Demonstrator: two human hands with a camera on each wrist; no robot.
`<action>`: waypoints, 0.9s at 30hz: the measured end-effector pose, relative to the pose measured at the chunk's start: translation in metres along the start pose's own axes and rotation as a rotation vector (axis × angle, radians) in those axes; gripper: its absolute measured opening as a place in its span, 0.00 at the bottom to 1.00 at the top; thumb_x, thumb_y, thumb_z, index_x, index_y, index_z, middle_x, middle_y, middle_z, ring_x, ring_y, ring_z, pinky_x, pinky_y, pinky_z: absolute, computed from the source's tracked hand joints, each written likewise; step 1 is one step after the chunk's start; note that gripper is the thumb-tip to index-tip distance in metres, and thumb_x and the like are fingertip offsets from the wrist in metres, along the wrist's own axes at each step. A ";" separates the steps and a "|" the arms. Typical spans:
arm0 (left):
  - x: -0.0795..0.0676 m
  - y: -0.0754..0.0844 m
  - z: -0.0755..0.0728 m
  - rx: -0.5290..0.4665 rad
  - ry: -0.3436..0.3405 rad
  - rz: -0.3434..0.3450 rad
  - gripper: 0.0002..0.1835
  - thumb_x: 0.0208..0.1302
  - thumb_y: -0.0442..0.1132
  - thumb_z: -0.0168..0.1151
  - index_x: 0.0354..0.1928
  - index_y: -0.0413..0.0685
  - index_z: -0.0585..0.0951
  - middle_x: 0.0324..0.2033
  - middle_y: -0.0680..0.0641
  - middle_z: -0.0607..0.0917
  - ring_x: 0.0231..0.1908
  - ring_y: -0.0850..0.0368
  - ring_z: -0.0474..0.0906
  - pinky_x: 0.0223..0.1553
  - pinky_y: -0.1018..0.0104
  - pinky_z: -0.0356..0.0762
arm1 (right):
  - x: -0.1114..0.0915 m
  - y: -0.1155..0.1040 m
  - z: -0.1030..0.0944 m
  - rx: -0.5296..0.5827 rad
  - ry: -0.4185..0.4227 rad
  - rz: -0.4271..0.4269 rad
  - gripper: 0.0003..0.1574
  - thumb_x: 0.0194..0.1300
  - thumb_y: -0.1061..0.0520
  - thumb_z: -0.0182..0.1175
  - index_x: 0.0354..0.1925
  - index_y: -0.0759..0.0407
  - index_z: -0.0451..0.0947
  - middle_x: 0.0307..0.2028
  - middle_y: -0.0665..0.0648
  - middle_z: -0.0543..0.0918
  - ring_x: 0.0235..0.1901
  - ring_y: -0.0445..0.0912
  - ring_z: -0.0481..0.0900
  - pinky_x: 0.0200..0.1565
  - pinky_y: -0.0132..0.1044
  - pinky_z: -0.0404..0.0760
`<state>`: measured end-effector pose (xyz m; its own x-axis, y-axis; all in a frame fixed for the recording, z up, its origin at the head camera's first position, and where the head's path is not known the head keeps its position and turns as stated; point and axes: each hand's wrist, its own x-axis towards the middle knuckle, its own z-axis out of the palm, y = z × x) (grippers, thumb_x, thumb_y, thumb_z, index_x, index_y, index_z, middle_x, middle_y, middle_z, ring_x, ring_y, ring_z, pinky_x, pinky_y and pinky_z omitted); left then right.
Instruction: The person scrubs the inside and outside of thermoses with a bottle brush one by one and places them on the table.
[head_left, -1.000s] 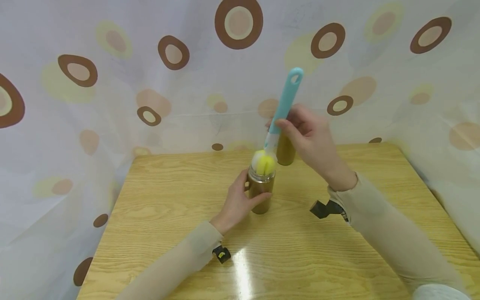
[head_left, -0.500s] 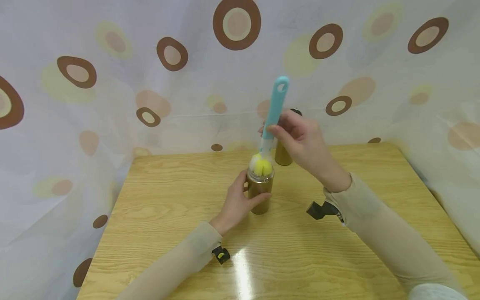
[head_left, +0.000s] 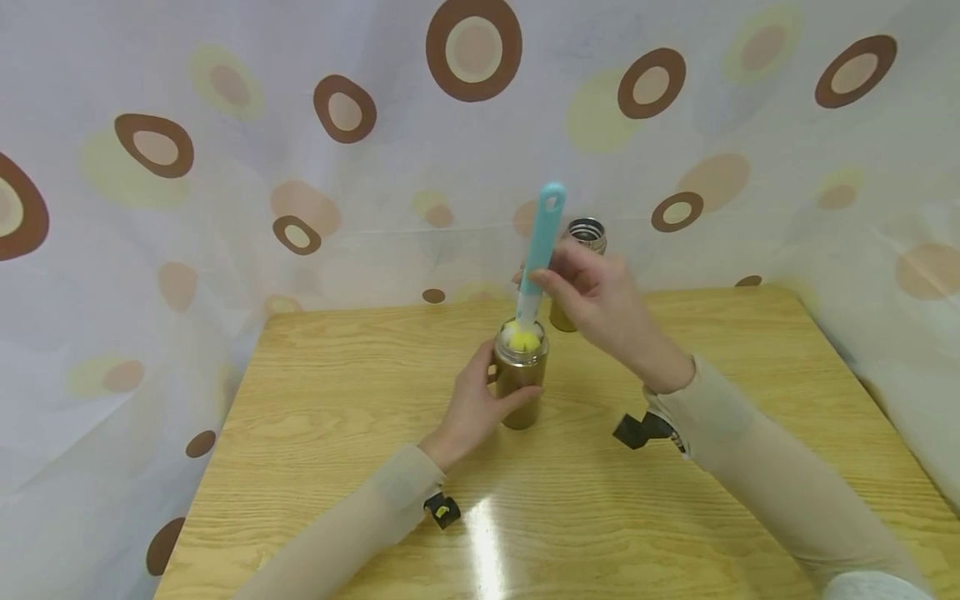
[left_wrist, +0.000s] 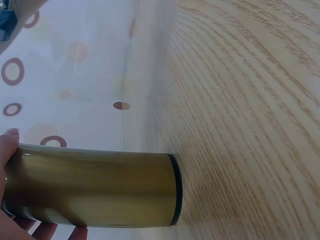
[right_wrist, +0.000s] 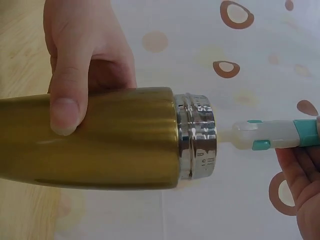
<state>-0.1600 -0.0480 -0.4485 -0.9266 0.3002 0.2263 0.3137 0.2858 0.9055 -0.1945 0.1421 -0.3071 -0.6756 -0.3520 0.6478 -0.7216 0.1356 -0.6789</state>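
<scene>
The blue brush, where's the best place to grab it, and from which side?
Probably by its long blue handle, pinched from the right, where the right hand holds it. It stands nearly upright above the gold bottle, while the yellow-and-white sponge end is tucked into that bottle.

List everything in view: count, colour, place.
Table: 1, yellowish wood, foreground
Front flask: 1, gold, silver neck, upright on the table
Rear flask: 1, gold, silver neck, farther back, right
Brush: 1, turquoise handle, yellow-and-white head in the front flask's mouth
Backdrop: count unclear, spotted white, behind the table
Wrist devices: 2, black, one per wrist
Sleeves: 2, beige, one per arm
Left hand: 1, gripping the front flask
Right hand: 1, pinching the brush
</scene>
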 end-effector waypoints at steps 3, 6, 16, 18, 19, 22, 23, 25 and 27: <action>0.001 -0.001 0.000 -0.003 0.005 0.009 0.40 0.64 0.45 0.76 0.73 0.47 0.67 0.67 0.49 0.77 0.67 0.52 0.73 0.64 0.46 0.76 | -0.003 0.004 0.002 -0.001 -0.009 -0.004 0.09 0.69 0.75 0.61 0.48 0.72 0.81 0.42 0.63 0.90 0.43 0.42 0.89 0.48 0.35 0.87; 0.001 -0.002 -0.001 -0.002 0.008 0.011 0.39 0.64 0.46 0.76 0.73 0.47 0.67 0.66 0.50 0.77 0.67 0.53 0.73 0.64 0.46 0.76 | -0.008 0.011 0.005 -0.069 -0.024 -0.002 0.09 0.70 0.71 0.64 0.48 0.67 0.83 0.42 0.59 0.90 0.43 0.41 0.88 0.47 0.31 0.85; 0.001 -0.002 0.000 0.008 -0.003 0.015 0.41 0.64 0.45 0.76 0.74 0.46 0.66 0.67 0.48 0.76 0.67 0.53 0.73 0.64 0.48 0.76 | -0.028 0.036 0.011 -0.181 -0.056 -0.045 0.13 0.63 0.69 0.70 0.46 0.60 0.85 0.35 0.52 0.85 0.31 0.41 0.73 0.31 0.32 0.71; 0.001 -0.002 0.000 0.004 0.000 0.020 0.41 0.64 0.45 0.76 0.74 0.46 0.66 0.67 0.48 0.76 0.67 0.52 0.73 0.64 0.48 0.76 | -0.028 0.035 0.013 -0.182 -0.076 -0.027 0.19 0.63 0.69 0.71 0.52 0.59 0.83 0.36 0.51 0.87 0.33 0.41 0.77 0.35 0.34 0.76; 0.001 -0.003 0.000 0.002 0.000 0.023 0.41 0.64 0.44 0.76 0.74 0.46 0.66 0.67 0.48 0.76 0.67 0.52 0.73 0.64 0.48 0.76 | -0.028 0.035 0.013 -0.177 -0.089 -0.016 0.22 0.63 0.69 0.71 0.55 0.59 0.82 0.38 0.51 0.88 0.35 0.41 0.79 0.39 0.36 0.78; 0.000 -0.004 0.000 0.010 -0.001 0.030 0.41 0.64 0.43 0.76 0.74 0.46 0.66 0.67 0.47 0.76 0.67 0.51 0.73 0.64 0.47 0.77 | -0.029 0.033 0.015 -0.154 -0.108 0.002 0.25 0.65 0.69 0.69 0.59 0.60 0.79 0.43 0.52 0.89 0.44 0.43 0.82 0.50 0.39 0.80; 0.000 -0.004 0.000 0.013 -0.001 0.032 0.41 0.64 0.43 0.76 0.74 0.46 0.66 0.67 0.47 0.76 0.67 0.51 0.73 0.64 0.47 0.77 | -0.029 0.033 0.015 -0.140 -0.102 -0.003 0.22 0.65 0.70 0.68 0.57 0.61 0.80 0.43 0.53 0.89 0.45 0.44 0.81 0.50 0.41 0.79; 0.000 -0.003 0.000 0.018 0.001 0.035 0.40 0.65 0.44 0.76 0.73 0.45 0.66 0.67 0.47 0.76 0.67 0.51 0.74 0.63 0.47 0.77 | -0.028 0.032 0.015 -0.120 -0.084 -0.015 0.15 0.67 0.70 0.66 0.51 0.62 0.83 0.44 0.54 0.88 0.45 0.44 0.80 0.50 0.39 0.78; 0.001 -0.002 0.000 0.022 0.003 0.034 0.40 0.64 0.44 0.76 0.73 0.45 0.66 0.67 0.46 0.76 0.67 0.50 0.74 0.63 0.47 0.77 | -0.027 0.031 0.015 -0.111 -0.053 -0.027 0.12 0.67 0.69 0.66 0.49 0.62 0.84 0.41 0.54 0.88 0.44 0.42 0.80 0.49 0.35 0.78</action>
<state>-0.1611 -0.0482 -0.4507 -0.9159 0.3073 0.2581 0.3496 0.2951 0.8892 -0.1966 0.1418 -0.3506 -0.6488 -0.4052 0.6441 -0.7537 0.2257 -0.6173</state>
